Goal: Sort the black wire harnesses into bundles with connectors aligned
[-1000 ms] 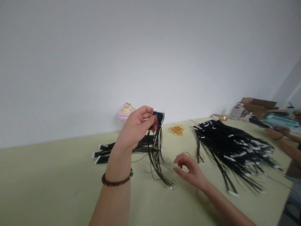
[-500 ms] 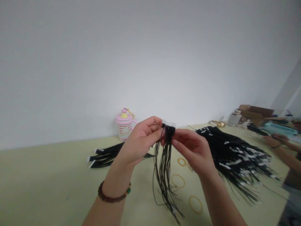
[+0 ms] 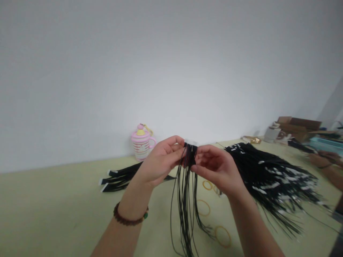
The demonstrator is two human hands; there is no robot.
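Note:
A bundle of thin black cables [image 3: 184,200] with white connectors at its top hangs down between my two hands. My left hand [image 3: 164,157] pinches it near the connectors from the left. From the right, my right hand [image 3: 218,166] grips the same bundle just below the connectors. Several black cable bundles with white ends [image 3: 122,175] lie on the table behind my left forearm. Yellow rubber bands [image 3: 223,236] lie beneath and beside the hanging cables. A large pile of black cables with white connectors [image 3: 268,171] spreads to the right of my right hand.
A pink and white striped cup [image 3: 141,144] stands against the wall. At the back right are a white bottle [image 3: 272,132], cardboard boxes [image 3: 300,126] and a light blue tray [image 3: 327,144]. Another person's hands [image 3: 324,159] are at the right edge, by the tray.
The bundle's lower ends have swung and spread, hanging straighter down. My right hand has shifted slightly left along it. The view has turned a little.

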